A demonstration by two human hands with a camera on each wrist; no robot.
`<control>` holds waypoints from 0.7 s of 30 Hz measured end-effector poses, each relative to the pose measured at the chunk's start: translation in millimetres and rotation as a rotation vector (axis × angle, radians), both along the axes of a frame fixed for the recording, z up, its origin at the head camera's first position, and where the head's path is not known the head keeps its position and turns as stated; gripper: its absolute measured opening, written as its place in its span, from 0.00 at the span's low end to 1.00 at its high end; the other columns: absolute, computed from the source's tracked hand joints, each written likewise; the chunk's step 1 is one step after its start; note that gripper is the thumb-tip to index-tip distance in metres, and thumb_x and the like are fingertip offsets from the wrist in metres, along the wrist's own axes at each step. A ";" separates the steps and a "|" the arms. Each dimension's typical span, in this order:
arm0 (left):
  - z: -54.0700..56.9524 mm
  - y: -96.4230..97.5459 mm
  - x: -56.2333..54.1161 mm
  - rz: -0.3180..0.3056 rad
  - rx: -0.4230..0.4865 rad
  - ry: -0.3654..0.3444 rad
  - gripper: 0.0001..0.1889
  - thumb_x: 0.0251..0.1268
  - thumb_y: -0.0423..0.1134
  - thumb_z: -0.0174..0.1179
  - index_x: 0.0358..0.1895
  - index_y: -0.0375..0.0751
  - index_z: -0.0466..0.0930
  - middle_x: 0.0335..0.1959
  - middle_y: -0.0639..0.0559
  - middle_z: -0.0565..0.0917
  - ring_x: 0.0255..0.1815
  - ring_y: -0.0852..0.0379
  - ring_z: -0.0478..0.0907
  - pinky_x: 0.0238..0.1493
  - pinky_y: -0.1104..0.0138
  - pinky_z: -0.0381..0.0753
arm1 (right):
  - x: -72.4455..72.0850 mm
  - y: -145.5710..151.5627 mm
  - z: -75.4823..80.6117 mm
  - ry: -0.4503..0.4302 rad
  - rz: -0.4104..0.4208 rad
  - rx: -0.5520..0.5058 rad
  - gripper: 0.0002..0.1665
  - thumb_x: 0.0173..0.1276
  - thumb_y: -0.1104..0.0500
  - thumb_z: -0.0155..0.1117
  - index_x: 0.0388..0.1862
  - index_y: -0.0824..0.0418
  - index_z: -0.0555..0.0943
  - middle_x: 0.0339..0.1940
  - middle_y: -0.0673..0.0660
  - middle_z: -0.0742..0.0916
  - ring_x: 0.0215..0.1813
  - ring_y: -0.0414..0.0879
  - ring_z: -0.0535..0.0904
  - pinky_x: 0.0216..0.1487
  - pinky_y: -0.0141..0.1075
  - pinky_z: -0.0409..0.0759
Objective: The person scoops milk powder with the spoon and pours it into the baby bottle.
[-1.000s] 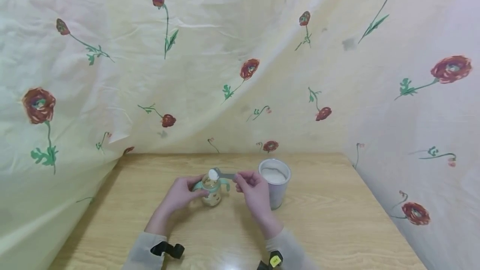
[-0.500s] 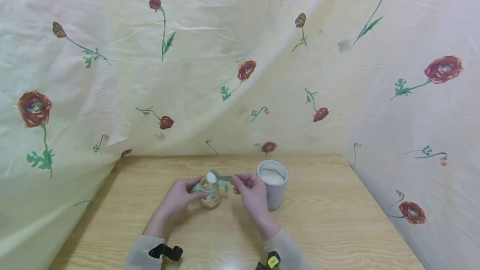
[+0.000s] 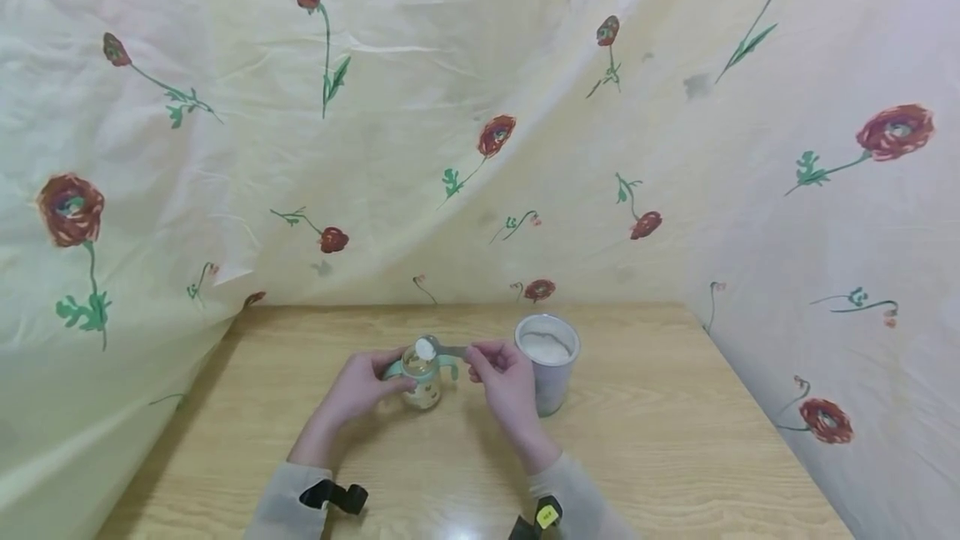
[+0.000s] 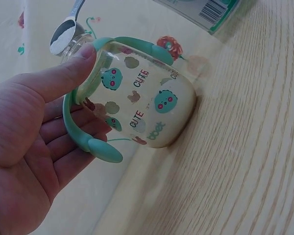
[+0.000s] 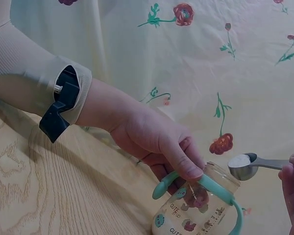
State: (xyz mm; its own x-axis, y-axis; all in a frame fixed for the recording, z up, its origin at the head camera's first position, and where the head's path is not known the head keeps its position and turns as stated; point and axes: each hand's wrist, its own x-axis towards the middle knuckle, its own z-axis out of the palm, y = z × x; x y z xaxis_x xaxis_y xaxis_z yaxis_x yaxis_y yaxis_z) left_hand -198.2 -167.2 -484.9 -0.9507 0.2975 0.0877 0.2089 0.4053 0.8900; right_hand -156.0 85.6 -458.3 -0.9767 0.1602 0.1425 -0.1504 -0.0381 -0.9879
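A baby bottle (image 4: 142,98) with mint-green handles and printed cartoon faces stands uncapped on the table, whitish contents low inside it. My left hand (image 3: 363,386) grips its neck, thumb on the near side and fingers behind. In my right hand (image 3: 508,382), thumb and fingers pinch the handle of a grey measuring spoon (image 5: 245,169). White powder fills the spoon's bowl, which sits right at the bottle's open mouth, tilted a little in the left wrist view. Close beyond the right hand is a tall can (image 3: 553,386) of white powder, its top uncovered.
The wooden table (image 3: 660,440) extends to both sides and toward the person. A pale curtain (image 3: 420,148) printed with red flowers hangs behind the table and along its sides. Black wrist straps (image 3: 333,498) sit over both sleeves.
The head view shifts slightly. Both hands, the bottle and the filled measuring spoon keep nearly the same places relative to each other.
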 end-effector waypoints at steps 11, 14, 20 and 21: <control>0.7 0.5 -1.2 0.006 0.004 0.008 0.32 0.62 0.45 0.80 0.69 0.40 0.83 0.66 0.44 0.85 0.69 0.44 0.81 0.73 0.47 0.77 | 0.6 -0.5 0.9 0.025 0.008 -0.003 0.10 0.74 0.65 0.73 0.49 0.70 0.84 0.41 0.62 0.91 0.37 0.44 0.87 0.42 0.33 0.90; 0.7 0.9 -0.7 0.002 0.004 0.010 0.32 0.62 0.45 0.80 0.69 0.40 0.83 0.65 0.44 0.85 0.68 0.45 0.81 0.72 0.47 0.77 | 1.6 -1.9 0.3 0.030 0.013 -0.001 0.10 0.73 0.66 0.73 0.48 0.70 0.84 0.41 0.62 0.91 0.38 0.47 0.87 0.42 0.33 0.90; -0.9 -0.3 -0.8 -0.013 0.005 0.021 0.32 0.63 0.46 0.79 0.69 0.40 0.83 0.65 0.45 0.86 0.68 0.45 0.81 0.72 0.46 0.77 | 4.5 -5.5 -2.6 0.088 0.001 0.069 0.07 0.72 0.67 0.74 0.46 0.67 0.86 0.40 0.60 0.92 0.37 0.50 0.88 0.41 0.33 0.90; -1.3 -0.5 -0.9 -0.013 0.006 0.023 0.32 0.63 0.46 0.79 0.69 0.40 0.83 0.65 0.44 0.86 0.68 0.45 0.82 0.72 0.46 0.78 | 4.9 -6.2 -3.2 0.108 -0.004 0.091 0.06 0.71 0.67 0.74 0.45 0.65 0.86 0.39 0.59 0.92 0.36 0.49 0.88 0.40 0.33 0.90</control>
